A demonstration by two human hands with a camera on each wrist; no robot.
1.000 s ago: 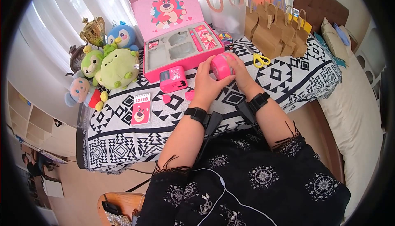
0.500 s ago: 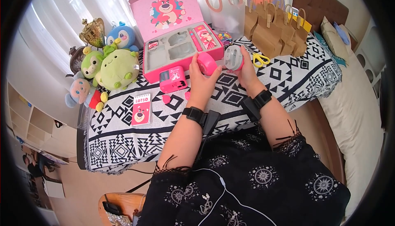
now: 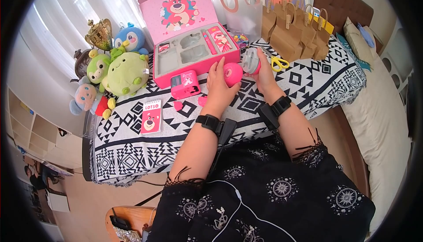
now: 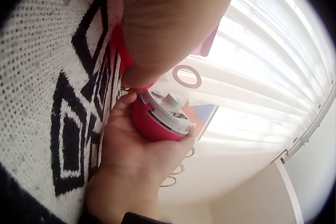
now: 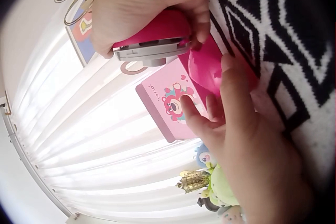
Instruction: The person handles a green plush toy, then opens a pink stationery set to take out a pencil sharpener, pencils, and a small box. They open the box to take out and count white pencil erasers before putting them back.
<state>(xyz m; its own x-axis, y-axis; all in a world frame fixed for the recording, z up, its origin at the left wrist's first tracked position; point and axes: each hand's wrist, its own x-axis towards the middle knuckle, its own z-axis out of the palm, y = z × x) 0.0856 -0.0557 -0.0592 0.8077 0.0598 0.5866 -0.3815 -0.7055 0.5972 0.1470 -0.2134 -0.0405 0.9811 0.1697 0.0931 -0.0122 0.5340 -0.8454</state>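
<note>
In the head view my left hand (image 3: 219, 88) holds a round pink cover (image 3: 232, 74), its outer face turned up. My right hand (image 3: 267, 75) grips a round pink device with a grey-white inner side (image 3: 251, 61), just right of the cover. In the left wrist view the device's pale face (image 4: 167, 111) shows a raised knob, and the right hand (image 4: 139, 153) is curled round its pink body. The right wrist view shows the cover (image 5: 206, 69) between the left hand's (image 5: 252, 140) fingers and thumb, close to the device (image 5: 157, 37).
Behind the hands stands an open pink box (image 3: 198, 68) with a grey tray. A pink boxy item (image 3: 185, 84), small pink pieces (image 3: 178, 106) and a notepad (image 3: 151, 117) lie to the left. Yellow scissors (image 3: 279, 64) and paper bags (image 3: 286, 44) are right; plush toys (image 3: 128, 73) are far left.
The pink round thing has come apart into cover and device. Since half a second ago, the left hand has turned the cover and moved it slightly right, nearer the device.
</note>
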